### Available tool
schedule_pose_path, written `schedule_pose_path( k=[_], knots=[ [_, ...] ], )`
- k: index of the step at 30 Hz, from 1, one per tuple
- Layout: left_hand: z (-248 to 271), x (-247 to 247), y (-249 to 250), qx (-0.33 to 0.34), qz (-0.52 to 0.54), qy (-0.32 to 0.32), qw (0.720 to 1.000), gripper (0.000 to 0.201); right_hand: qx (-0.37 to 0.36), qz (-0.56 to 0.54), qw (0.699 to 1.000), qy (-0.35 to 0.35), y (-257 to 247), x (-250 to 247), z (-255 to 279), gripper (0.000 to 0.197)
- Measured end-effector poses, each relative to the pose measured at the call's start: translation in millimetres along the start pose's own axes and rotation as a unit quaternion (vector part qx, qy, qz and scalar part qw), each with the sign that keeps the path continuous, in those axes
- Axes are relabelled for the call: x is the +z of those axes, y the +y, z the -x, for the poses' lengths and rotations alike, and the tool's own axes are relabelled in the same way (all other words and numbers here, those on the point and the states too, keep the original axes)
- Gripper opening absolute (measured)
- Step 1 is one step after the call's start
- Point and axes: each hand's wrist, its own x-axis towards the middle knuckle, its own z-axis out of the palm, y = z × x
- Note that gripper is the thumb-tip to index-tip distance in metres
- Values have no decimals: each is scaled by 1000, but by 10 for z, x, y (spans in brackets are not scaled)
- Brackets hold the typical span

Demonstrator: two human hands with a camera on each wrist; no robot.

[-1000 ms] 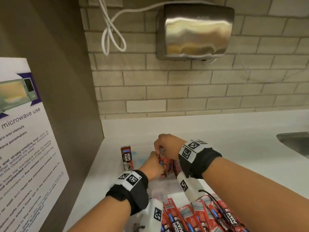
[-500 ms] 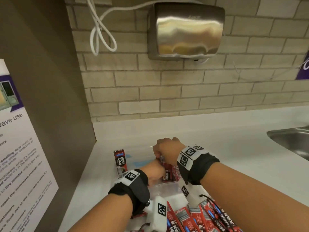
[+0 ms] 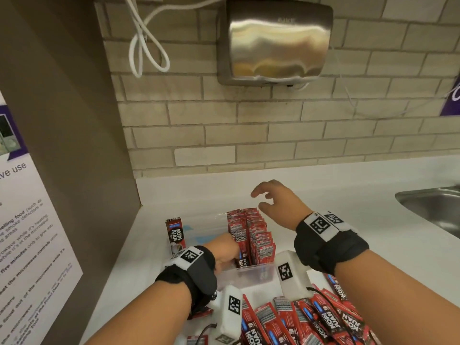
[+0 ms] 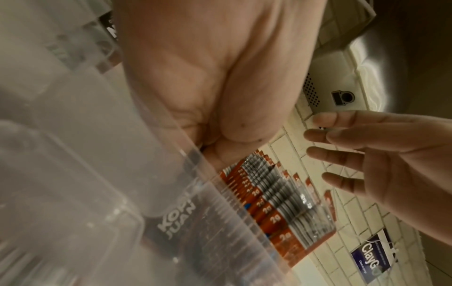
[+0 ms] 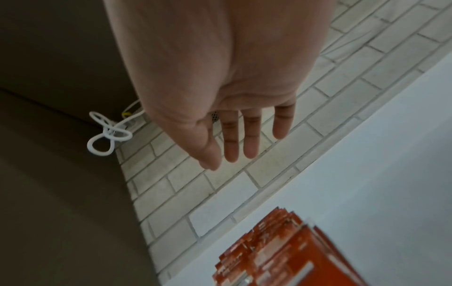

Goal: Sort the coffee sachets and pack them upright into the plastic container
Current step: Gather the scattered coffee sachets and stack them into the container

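"KOPI JUAN" shows white on the red coffee sachets [image 3: 331,322] and on the lone upright sachet [image 3: 176,235]; packed sachets [image 4: 276,212] read "2g"; the purple wall sign [image 4: 371,261] reads "ClayG"; the poster [image 3: 29,232] reads "five minutes".

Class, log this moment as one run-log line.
left hand: inside clear plastic container, beside upright red coffee sachets | right hand: open, above sachets, empty

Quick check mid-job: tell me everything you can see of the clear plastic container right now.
The plastic container is a clear, rigid-looking box with an open top, sitting on the white counter near the wall corner. Red coffee sachets stand upright in rows inside, their tops above the rim. The left hand reaches into its left side against the sachets; whether it grips one is hidden. The right hand hovers above, fingers spread, not touching. Loose sachets lie in front.
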Motion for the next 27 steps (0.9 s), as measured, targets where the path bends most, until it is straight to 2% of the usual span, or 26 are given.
schedule_pose_path(
  k=[2,3,8,11,14,19,23,27],
  knots=[
    [0,-5,4,-1,-42,13,999,14,7,-24,1000,13,17,-9,30,27],
    [-6,-8,8,-1,-63,26,998,17,8,-34,999,16,21,-4,45,27],
    [70,-2,113,-10,-129,9,991,14,20,-57,998,10,46,70,104,28],
    [95,-26,111,11,-191,25,981,11,32,-66,997,9,65,86,117,27],
    [82,-56,79,25,-200,46,978,26,39,-78,996,8,83,102,123,27],
    [76,-52,55,74,-219,94,968,19,48,-93,994,4,110,135,142,24],
    [35,-26,43,74,-232,126,962,22,56,-112,992,0,127,143,153,23],
    [31,7,58,67,-211,103,970,17,62,-122,991,-3,157,138,178,19]
  ],
)
